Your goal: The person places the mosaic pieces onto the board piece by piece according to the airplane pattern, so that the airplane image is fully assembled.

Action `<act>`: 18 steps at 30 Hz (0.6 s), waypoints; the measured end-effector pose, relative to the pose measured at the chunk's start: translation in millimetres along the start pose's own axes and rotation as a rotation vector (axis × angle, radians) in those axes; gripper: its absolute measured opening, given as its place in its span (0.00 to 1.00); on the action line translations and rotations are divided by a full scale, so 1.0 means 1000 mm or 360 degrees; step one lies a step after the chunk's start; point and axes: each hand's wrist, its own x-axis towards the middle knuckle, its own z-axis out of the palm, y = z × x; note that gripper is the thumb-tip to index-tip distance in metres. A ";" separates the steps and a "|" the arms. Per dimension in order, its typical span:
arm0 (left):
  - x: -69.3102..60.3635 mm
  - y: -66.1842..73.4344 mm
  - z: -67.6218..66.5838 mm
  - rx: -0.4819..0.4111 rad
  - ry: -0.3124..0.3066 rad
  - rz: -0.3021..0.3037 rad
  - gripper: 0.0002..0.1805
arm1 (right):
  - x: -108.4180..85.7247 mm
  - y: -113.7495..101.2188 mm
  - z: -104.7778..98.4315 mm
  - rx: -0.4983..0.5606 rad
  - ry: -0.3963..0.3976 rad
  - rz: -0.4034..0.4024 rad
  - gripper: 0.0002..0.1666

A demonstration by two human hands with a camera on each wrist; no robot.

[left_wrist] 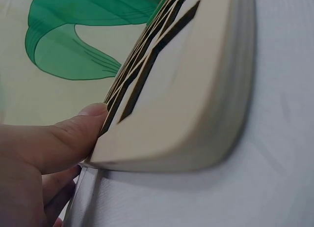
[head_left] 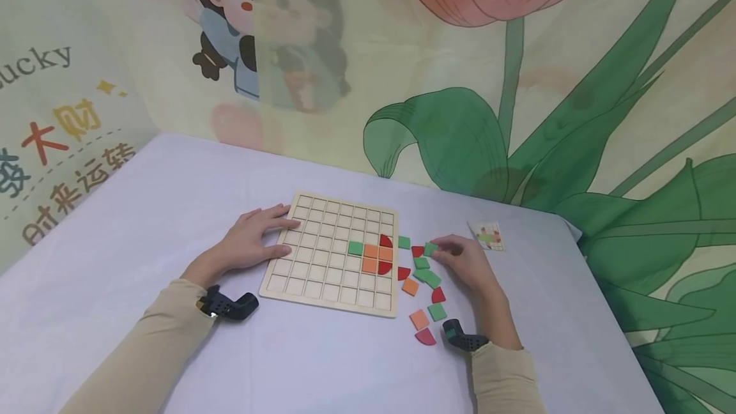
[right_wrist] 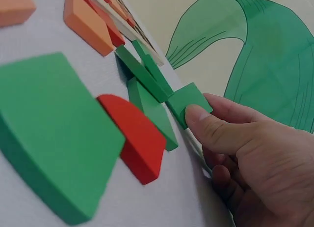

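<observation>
My left hand (head_left: 251, 239) rests at the left edge of a pale wooden grid board (head_left: 316, 260), its fingers spread and its thumb touching the frame. In the left wrist view the thumb (left_wrist: 73, 138) lies on the board's rim (left_wrist: 162, 143). My right hand (head_left: 466, 260) pinches a green square tile (right_wrist: 189, 101) between thumb and fingers, above the loose tiles right of the board. On the board's right side sit a green square (head_left: 355, 248), several orange squares (head_left: 371, 252) and two red quarter-round tiles (head_left: 384, 268).
Loose green tiles (head_left: 437, 311), orange tiles (head_left: 419, 319) and red quarter-round tiles (head_left: 425, 337) lie scattered right of the board. A small picture card (head_left: 489, 237) lies beyond my right hand. A white cloth (head_left: 322, 363) covers the table, with a printed curtain (head_left: 345, 133) behind.
</observation>
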 end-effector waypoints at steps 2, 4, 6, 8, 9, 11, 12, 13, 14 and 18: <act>0.000 0.000 0.000 0.0006 0.0003 0.0003 0.29 | 0.000 -0.001 -0.002 0.0039 -0.0002 0.0005 0.17; 0.000 0.000 0.000 0.0016 0.0004 0.0002 0.30 | -0.001 -0.003 -0.004 0.0076 -0.0013 0.0009 0.17; -0.001 0.001 0.000 0.0021 0.0003 0.0004 0.30 | -0.002 -0.005 -0.005 0.0109 -0.0023 0.0015 0.18; -0.001 0.001 0.000 0.0021 0.0006 0.0008 0.29 | -0.003 -0.008 -0.006 0.0133 -0.0033 0.0029 0.18; -0.001 0.001 0.000 0.0018 0.0011 0.0010 0.29 | -0.003 -0.010 -0.006 0.0138 -0.0036 0.0033 0.18; -0.001 0.002 -0.001 0.0007 0.0021 0.0018 0.29 | -0.004 -0.013 -0.007 0.0137 -0.0036 0.0047 0.18; 0.000 0.002 -0.001 0.0002 0.0026 0.0019 0.29 | -0.004 -0.015 -0.007 0.0130 -0.0033 0.0049 0.18; -0.001 0.002 -0.001 -0.0004 0.0027 0.0018 0.29 | -0.004 -0.018 -0.007 0.0125 -0.0031 0.0054 0.17; -0.001 0.002 -0.001 -0.0004 0.0026 0.0014 0.29 | -0.004 -0.020 -0.006 0.0117 -0.0030 0.0049 0.17; 0.000 0.001 0.000 0.0009 0.0013 0.0005 0.29 | -0.005 -0.032 -0.005 0.0071 -0.0017 0.0011 0.15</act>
